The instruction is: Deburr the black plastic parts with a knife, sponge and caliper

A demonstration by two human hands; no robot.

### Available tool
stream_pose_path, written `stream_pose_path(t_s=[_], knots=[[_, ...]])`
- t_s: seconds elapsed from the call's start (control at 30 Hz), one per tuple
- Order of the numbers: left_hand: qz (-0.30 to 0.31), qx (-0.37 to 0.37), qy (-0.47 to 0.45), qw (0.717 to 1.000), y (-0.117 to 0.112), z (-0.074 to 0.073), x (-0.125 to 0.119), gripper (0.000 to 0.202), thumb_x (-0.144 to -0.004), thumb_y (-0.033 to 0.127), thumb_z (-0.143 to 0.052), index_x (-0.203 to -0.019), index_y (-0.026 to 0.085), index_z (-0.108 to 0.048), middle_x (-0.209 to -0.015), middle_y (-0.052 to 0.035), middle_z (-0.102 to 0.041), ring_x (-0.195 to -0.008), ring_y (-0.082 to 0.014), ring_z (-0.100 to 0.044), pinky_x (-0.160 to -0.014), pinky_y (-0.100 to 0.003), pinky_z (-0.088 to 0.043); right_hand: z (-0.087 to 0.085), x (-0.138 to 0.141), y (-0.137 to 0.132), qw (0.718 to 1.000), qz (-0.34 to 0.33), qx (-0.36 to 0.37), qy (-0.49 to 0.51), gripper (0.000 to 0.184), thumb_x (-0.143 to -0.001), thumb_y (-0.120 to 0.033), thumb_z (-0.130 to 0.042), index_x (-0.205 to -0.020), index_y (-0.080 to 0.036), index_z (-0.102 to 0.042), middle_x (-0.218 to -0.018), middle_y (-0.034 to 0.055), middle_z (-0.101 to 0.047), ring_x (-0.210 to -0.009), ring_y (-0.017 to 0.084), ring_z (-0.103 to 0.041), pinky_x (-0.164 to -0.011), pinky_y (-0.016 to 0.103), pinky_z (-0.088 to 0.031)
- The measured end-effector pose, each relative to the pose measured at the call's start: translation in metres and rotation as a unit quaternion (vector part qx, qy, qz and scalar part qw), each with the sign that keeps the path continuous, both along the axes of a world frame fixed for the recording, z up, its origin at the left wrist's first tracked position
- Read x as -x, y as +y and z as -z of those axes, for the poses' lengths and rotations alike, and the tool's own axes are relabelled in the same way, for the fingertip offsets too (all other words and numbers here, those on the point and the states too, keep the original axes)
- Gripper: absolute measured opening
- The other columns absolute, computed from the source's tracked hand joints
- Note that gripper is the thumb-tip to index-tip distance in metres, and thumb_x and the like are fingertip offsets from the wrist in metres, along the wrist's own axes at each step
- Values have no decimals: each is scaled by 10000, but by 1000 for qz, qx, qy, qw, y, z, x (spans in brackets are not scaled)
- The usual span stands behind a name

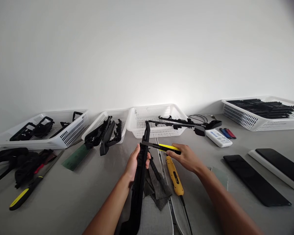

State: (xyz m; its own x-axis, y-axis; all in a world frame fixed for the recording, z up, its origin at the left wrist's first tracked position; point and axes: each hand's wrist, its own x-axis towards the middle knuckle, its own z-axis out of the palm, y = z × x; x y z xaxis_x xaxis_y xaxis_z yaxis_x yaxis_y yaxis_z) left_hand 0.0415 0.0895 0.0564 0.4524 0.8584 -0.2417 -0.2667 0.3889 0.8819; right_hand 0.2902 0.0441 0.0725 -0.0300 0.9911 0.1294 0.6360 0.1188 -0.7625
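Note:
My left hand (133, 161) is closed around a long black plastic trim piece (138, 186), which slants up and away from me over the table. In my right hand (186, 156) is a yellow and black utility knife (170, 148). Its blade points left and meets the trim piece just above my left fingers; whether it cuts in I cannot tell. Under my right hand lies a yellow corded tool (175, 176). Grey sandpaper-like sheets (159, 189) lie on the table right of the trim piece.
White baskets (159, 133) stand along the wall, several holding black parts; one long part (181, 123) juts over a rim. A file (26, 194) lies at left, near a green sheet (78, 158). Flat black pieces (254, 179) and a white box (219, 138) are at right.

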Motion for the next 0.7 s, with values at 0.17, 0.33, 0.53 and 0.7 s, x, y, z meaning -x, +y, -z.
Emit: stream_pose_path(t_s=[0.17, 0.33, 0.53, 0.7], knots=[[7, 3, 11, 1000, 1, -1, 1, 765, -875, 862, -551, -693, 138, -717, -498, -28, -563, -433, -105, -490, -451, -219, -368, 7, 3, 3, 997, 59, -45, -1, 495, -974, -659, -559, -757, -215, -570, -662, -17, -526, -607, 155, -452, -568, 287, -287], [19, -8, 19, 1000, -2, -1, -1, 779, -854, 882, -558, -684, 140, -722, -496, -32, -573, -429, -108, -499, -453, -217, -369, 8, -3, 5, 996, 80, -47, 6, 542, -959, -708, -555, -757, -209, -609, -637, -6, -534, -587, 163, -460, -551, 289, -285], [26, -16, 16, 999, -4, -2, -2, 777, -876, 870, -546, -665, 143, -720, -483, -28, -561, -421, -105, -491, -456, -221, -371, 2, -8, 4, 991, 116, -68, 18, 543, -936, -717, -570, -734, -214, -586, -622, -7, -515, -575, 159, -448, -536, 287, -285], [30, -13, 20, 999, -3, 0, -1, 781, -877, 867, -542, -658, 138, -718, -490, -32, -569, -427, -103, -496, -461, -220, -371, 5, -10, 5, 985, 151, -71, 36, 537, -935, -711, -578, -731, -215, -571, -596, -24, -442, -557, 145, -398, -526, 283, -267]])
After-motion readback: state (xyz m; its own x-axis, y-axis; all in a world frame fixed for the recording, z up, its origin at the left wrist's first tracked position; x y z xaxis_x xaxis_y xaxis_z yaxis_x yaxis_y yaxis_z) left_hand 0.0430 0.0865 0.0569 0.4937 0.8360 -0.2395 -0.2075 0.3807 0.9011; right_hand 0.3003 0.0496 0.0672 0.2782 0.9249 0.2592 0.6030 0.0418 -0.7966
